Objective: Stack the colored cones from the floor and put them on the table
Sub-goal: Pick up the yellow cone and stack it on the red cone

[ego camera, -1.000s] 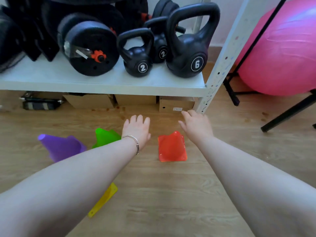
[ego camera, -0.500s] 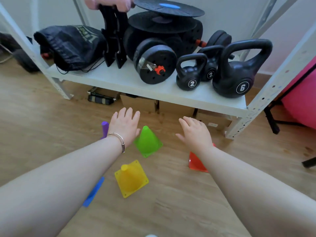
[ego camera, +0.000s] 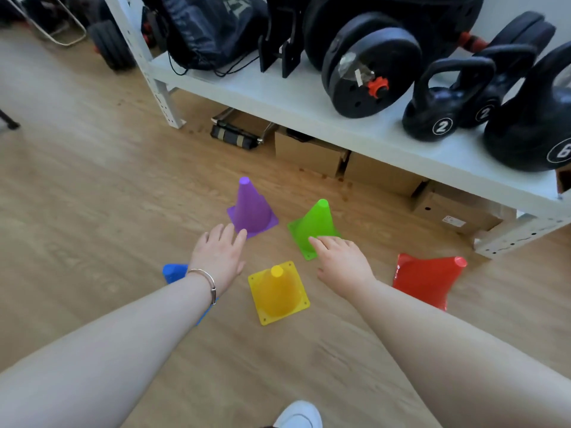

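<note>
Several small plastic cones stand on the wooden floor. A purple cone [ego camera: 251, 208] is farthest, a green cone [ego camera: 313, 228] sits to its right, a yellow cone [ego camera: 278, 291] is nearest me, and a red cone [ego camera: 428, 281] stands at the right. A blue cone [ego camera: 173, 272] is mostly hidden behind my left wrist. My left hand [ego camera: 217, 257] hovers open just in front of the purple cone, fingertips near its base. Open as well, my right hand [ego camera: 341, 262] has its fingertips over the green cone's near edge. Neither hand holds anything.
A white metal shelf [ego camera: 302, 97] runs across the back with black kettlebells [ego camera: 441, 109], weight plates [ego camera: 370, 69] and a dark bag [ego camera: 204, 29]. Cardboard boxes [ego camera: 309, 152] sit under it. My white shoe [ego camera: 298, 415] shows at the bottom edge.
The view has swung left and down, bringing all the cones into sight. Both hands have dropped closer to the floor, left toward the purple cone and right toward the green one.
</note>
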`<move>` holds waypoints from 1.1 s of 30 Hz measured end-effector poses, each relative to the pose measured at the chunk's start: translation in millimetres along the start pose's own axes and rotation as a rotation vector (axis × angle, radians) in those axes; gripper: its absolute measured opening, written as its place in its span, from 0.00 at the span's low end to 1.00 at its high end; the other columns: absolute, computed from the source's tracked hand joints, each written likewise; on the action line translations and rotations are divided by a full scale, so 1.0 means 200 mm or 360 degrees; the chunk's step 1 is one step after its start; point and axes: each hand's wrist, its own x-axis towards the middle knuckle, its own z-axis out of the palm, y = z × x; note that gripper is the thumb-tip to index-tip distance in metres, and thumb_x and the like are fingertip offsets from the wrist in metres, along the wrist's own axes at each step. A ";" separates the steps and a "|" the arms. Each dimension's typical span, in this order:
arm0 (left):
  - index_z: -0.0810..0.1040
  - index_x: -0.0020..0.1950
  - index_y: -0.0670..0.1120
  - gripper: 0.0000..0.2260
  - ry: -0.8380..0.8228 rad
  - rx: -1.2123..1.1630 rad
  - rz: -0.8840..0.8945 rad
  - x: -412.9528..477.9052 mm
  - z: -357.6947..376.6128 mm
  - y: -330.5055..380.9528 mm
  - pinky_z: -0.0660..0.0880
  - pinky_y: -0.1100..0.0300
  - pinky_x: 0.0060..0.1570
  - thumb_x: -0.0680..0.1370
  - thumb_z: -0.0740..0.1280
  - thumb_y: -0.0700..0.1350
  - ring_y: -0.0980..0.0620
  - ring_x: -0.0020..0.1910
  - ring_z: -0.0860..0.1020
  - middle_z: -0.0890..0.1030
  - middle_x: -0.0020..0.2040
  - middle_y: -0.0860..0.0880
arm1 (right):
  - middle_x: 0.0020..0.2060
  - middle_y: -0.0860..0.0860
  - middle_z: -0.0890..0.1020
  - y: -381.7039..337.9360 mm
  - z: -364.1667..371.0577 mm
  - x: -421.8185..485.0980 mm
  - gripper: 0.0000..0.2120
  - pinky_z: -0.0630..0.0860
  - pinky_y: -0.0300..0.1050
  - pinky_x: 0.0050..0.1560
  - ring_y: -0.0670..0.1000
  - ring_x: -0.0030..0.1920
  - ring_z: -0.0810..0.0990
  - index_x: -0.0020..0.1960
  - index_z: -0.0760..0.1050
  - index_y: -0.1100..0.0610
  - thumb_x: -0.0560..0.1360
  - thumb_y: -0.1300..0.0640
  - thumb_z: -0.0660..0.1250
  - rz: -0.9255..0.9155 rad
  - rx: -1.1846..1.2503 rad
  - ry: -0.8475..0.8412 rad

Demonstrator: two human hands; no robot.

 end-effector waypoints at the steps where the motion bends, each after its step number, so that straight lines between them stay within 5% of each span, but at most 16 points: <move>1: 0.75 0.63 0.45 0.34 -0.0030 -0.0024 0.0014 -0.01 0.05 0.01 0.77 0.49 0.50 0.60 0.78 0.56 0.41 0.57 0.78 0.79 0.57 0.41 | 0.72 0.51 0.70 -0.02 0.04 0.01 0.30 0.66 0.50 0.66 0.55 0.71 0.68 0.76 0.59 0.52 0.75 0.55 0.61 -0.0005 0.0012 -0.0065; 5: 0.63 0.73 0.49 0.33 -0.0276 -0.0181 0.0175 -0.03 0.23 0.07 0.73 0.51 0.58 0.72 0.69 0.59 0.44 0.66 0.72 0.71 0.69 0.46 | 0.69 0.52 0.72 -0.08 0.20 0.07 0.33 0.70 0.52 0.63 0.57 0.68 0.71 0.74 0.61 0.52 0.73 0.50 0.69 -0.0006 0.0109 -0.0306; 8: 0.58 0.74 0.50 0.32 -0.0435 -0.0358 0.0168 -0.05 0.31 0.12 0.73 0.50 0.59 0.75 0.66 0.58 0.44 0.66 0.71 0.69 0.69 0.47 | 0.69 0.52 0.72 -0.12 0.31 0.09 0.36 0.71 0.52 0.63 0.57 0.68 0.72 0.74 0.60 0.51 0.71 0.46 0.72 0.0012 0.0218 -0.0420; 23: 0.63 0.73 0.52 0.31 -0.0708 -0.0947 0.0006 -0.05 0.45 0.21 0.71 0.53 0.58 0.72 0.71 0.52 0.45 0.65 0.73 0.75 0.68 0.49 | 0.62 0.56 0.77 -0.10 0.46 0.10 0.36 0.72 0.50 0.57 0.60 0.62 0.76 0.73 0.63 0.50 0.69 0.46 0.74 0.0103 0.0626 -0.0549; 33: 0.73 0.66 0.50 0.26 -0.0490 -0.1474 -0.0124 -0.04 0.33 0.35 0.75 0.56 0.58 0.69 0.75 0.44 0.53 0.58 0.79 0.81 0.61 0.50 | 0.61 0.54 0.80 0.03 0.37 -0.07 0.33 0.74 0.51 0.62 0.54 0.62 0.78 0.69 0.69 0.51 0.67 0.48 0.76 0.0298 0.1026 -0.0311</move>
